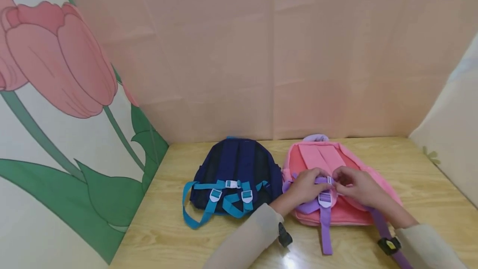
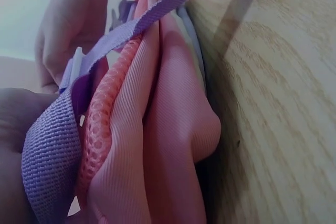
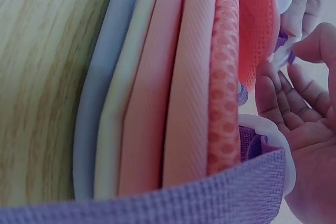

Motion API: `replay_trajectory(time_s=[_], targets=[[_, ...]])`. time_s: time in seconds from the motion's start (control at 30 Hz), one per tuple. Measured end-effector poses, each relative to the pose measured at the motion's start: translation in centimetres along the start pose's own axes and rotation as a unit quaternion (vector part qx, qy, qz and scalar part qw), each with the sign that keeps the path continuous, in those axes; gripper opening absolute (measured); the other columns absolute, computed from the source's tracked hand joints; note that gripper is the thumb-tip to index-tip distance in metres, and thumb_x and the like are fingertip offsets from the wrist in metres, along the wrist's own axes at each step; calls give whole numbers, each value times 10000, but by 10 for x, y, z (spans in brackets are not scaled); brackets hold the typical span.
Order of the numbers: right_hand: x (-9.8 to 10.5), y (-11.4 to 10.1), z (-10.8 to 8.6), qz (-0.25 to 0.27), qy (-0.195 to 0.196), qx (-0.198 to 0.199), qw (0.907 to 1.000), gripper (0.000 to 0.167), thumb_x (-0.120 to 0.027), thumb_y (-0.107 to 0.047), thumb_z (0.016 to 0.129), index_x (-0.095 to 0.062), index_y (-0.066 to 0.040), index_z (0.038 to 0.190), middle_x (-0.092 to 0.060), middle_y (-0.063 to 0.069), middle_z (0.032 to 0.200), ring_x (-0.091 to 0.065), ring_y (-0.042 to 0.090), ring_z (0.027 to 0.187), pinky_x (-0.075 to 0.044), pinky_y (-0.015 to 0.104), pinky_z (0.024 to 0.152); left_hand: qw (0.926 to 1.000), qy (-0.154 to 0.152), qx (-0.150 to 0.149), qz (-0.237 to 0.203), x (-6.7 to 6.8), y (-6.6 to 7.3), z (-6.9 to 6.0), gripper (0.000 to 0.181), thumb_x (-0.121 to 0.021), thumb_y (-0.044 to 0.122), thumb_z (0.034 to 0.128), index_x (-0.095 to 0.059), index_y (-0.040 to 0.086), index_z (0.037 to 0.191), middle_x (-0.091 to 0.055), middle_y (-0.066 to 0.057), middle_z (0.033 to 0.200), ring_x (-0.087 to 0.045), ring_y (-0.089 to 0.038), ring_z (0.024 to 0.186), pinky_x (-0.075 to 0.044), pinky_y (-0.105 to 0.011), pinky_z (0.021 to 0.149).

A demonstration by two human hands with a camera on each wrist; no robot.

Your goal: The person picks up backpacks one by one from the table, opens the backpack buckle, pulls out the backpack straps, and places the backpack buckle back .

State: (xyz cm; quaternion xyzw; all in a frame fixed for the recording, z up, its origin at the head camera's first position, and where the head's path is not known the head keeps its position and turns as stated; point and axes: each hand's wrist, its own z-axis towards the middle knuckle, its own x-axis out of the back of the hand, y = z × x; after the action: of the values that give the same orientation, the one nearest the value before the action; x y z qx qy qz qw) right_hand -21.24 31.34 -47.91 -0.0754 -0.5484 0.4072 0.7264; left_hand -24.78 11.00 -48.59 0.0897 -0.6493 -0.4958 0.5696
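Observation:
A pink backpack (image 1: 345, 215) lies on the table at the right, its padded back and purple straps facing up. Over its middle, my left hand (image 1: 307, 185) holds a purple strap (image 2: 52, 150) close to a small white buckle (image 1: 330, 180). From the other side my right hand (image 1: 356, 185) meets it; in the right wrist view the thumb and a fingertip pinch the white buckle (image 3: 283, 53). Just below the hands sits a white strap adjuster (image 1: 325, 199), with a purple strap end (image 1: 326, 235) hanging down past the bag. Fingers partly cover the buckle.
Left of the pink bag lies a navy backpack (image 1: 239, 157) with teal straps (image 1: 190, 215) and a fastened white chest buckle (image 1: 232, 184). Both stand near the back edge of the wooden table (image 1: 149, 235), before a plain wall (image 1: 224, 61). A tulip-printed panel (image 1: 59, 61) borders the left.

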Motion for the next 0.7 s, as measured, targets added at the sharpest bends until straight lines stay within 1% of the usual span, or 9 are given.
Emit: replay_trajectory(time_s=[0.17,0.3,0.47,0.6,0.7], targets=[[-2,4,-1,-21,77,8,10000,247,-786,-16,824,-640,-165,957,-631,-133,815,-575,-26,755,-486,195,639,9999,-26,-90,113,0,-1,1,220,-704,305,969,-672,215,1167,-677,129,1050,-568,36,906,-452,-137,810],[-2,6,0,77,72,-1,9999,227,-785,-17,834,-649,-145,964,-649,-118,831,-589,-27,772,-489,180,652,9993,68,-184,331,0,-2,2,214,-704,313,968,-682,207,1153,-683,123,1050,-572,36,907,-437,-119,799],[0,3,0,53,-53,-82,9999,202,-782,-64,865,-663,-154,1002,-670,-108,861,-605,-32,795,-515,205,655,9985,100,-161,509,0,-2,1,218,-703,327,966,-689,208,1148,-685,130,1057,-581,37,927,-432,-111,808],[1,2,0,-71,-75,-121,9999,197,-788,-86,868,-668,-181,994,-663,-116,864,-590,-32,794,-507,207,666,9984,60,-165,545,0,-2,1,225,-699,328,967,-692,209,1158,-686,134,1068,-590,36,949,-435,-112,816],[1,3,1,-87,-60,-124,9999,194,-784,-83,867,-664,-181,983,-656,-112,853,-576,-27,776,-493,201,654,9982,40,-167,566,0,-2,2,227,-695,335,968,-694,214,1161,-682,144,1071,-590,40,964,-439,-116,828]])
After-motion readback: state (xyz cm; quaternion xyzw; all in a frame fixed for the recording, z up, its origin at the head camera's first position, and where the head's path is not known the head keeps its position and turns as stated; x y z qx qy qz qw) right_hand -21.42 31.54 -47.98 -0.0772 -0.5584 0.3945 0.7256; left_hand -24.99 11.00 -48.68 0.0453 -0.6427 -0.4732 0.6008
